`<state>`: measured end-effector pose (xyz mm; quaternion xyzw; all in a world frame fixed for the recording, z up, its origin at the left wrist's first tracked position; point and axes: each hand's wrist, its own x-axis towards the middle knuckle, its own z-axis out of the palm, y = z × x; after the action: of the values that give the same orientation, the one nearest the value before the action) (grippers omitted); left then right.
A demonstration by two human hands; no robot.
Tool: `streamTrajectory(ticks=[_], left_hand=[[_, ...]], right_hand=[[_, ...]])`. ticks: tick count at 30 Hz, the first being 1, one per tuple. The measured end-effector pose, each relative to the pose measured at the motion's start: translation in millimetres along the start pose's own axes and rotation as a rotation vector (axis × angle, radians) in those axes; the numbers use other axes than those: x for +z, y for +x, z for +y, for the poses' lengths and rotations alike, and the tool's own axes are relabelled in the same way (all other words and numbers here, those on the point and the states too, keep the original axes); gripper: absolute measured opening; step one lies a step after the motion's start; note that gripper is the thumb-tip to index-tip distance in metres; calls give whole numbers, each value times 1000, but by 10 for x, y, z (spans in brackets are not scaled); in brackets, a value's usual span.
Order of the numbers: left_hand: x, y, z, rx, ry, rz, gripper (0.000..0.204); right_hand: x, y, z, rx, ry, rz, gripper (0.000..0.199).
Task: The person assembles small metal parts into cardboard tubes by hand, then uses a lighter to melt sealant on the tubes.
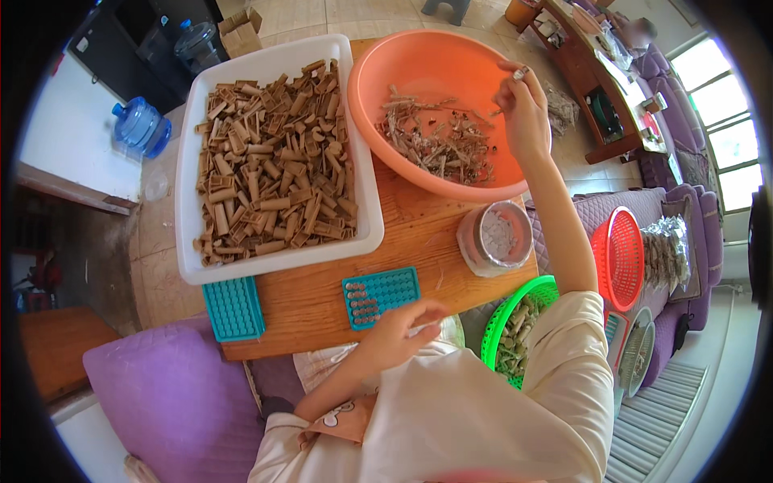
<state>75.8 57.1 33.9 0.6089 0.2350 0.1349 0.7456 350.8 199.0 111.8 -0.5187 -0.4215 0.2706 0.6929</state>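
My right hand [522,109] is raised over the right side of an orange basin [435,56]. Its fingers are closed, and a small silvery bit shows at them, too small to name. Inside the basin lies a heap of thin, shiny, brownish-silver pieces [439,137]. My left hand [403,334] hovers close to my body by the near right corner of a teal tray [394,282] with rows of small hollows. Thumb and fingers there are loosely bent and apart, with nothing visible between them. Small round silvery-brown pieces [362,310] fill several hollows on the tray's left side.
A white tub [370,209] piled with tan half-tube pieces [274,161] covers the table's left. More teal trays [232,310] sit at the near left corner. A jar [473,249] of white pieces stands at right. Below are a green basket [489,338] and red basket [618,258].
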Motion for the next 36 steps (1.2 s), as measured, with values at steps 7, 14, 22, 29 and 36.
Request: streamTrajectory(ticks=[7, 14, 22, 29, 36], left_hand=[[-10, 363, 473, 345, -84, 535, 35], [-48, 409, 361, 482, 135, 823, 30], [-231, 176, 291, 341, 24, 633, 21], [-356, 82, 152, 189, -103, 432, 22], [-432, 8, 138, 90, -384, 265, 20]], right_hand=[[292, -1143, -284, -194, -585, -225, 12], [387, -1726, -322, -466, -1011, -360, 11], [391, -1915, -259, -358, -819, -478, 19], [338, -1935, -202, -510, -739, -582, 25], [374, -1982, -285, -330, -710, -648, 23]])
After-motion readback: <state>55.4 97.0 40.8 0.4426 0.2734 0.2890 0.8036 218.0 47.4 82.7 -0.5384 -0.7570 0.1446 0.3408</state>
